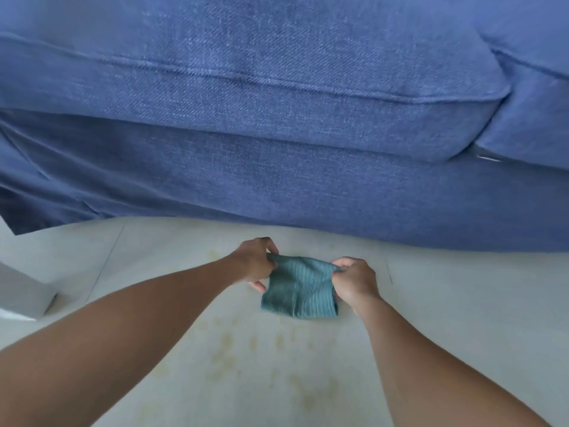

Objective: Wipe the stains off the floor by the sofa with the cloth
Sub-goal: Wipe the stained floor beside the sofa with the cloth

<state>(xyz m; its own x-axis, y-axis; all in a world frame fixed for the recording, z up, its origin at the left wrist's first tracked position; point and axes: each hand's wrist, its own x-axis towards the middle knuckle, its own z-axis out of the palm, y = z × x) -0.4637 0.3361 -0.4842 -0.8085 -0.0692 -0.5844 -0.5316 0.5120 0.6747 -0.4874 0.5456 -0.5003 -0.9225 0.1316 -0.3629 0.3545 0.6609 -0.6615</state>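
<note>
While pinched at its top corners by left hand point(255, 263) and right hand point(354, 283), fingers closed on the fabric, teal cloth point(300, 291) hanging above pale floor point(446, 303) just before blue sofa point(277, 118); not yet pressed down. Yellowish stains point(228, 359) plainly unwiped nearer the camera; by the look of it, wiping barely begun, nearly all left.

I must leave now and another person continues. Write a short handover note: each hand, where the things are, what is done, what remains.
Left hand: grip shut on the top left corner of the cloth.
Right hand: grip shut on the top right corner.
The teal cloth hangs between both hands, in front of the blue sofa; whether its lower edge touches the floor is unclear.
Done: cloth picked up and spread.
Left: yellowish stains are on the floor nearer the person; wipe them.
</note>
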